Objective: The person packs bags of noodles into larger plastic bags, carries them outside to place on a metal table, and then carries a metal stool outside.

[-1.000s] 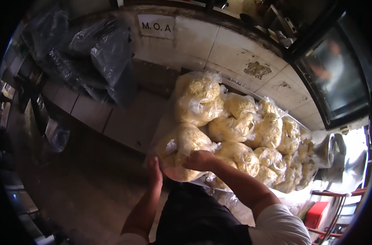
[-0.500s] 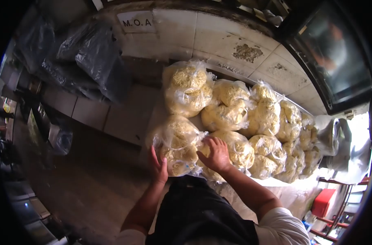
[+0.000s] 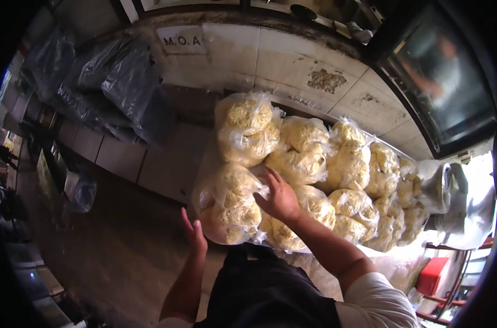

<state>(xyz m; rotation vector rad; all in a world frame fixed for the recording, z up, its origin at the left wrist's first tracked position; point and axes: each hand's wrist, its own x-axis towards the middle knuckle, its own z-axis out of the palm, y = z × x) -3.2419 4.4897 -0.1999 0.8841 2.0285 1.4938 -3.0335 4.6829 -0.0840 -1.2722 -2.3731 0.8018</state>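
The front-left clear plastic bag of yellow noodles sits between my hands. My left hand is just off its lower left side, fingers extended and thumb up, holding nothing. At the bag's right side is my right hand, its fingers spread near the loose plastic. Whether those fingertips touch the plastic is hard to tell. Behind stands another noodle bag, and a further noodle bag lies beyond my right hand. My right forearm partly covers a front-row noodle bag.
Several more noodle bags run in two rows to the right, along a tiled wall. Dark plastic sheeting hangs at the left. A dark-framed glass panel is at upper right, and a red box at lower right.
My left hand has moved left, away from the bag's side. My right hand has shifted slightly up and left along the bag. The view has tilted up a little.
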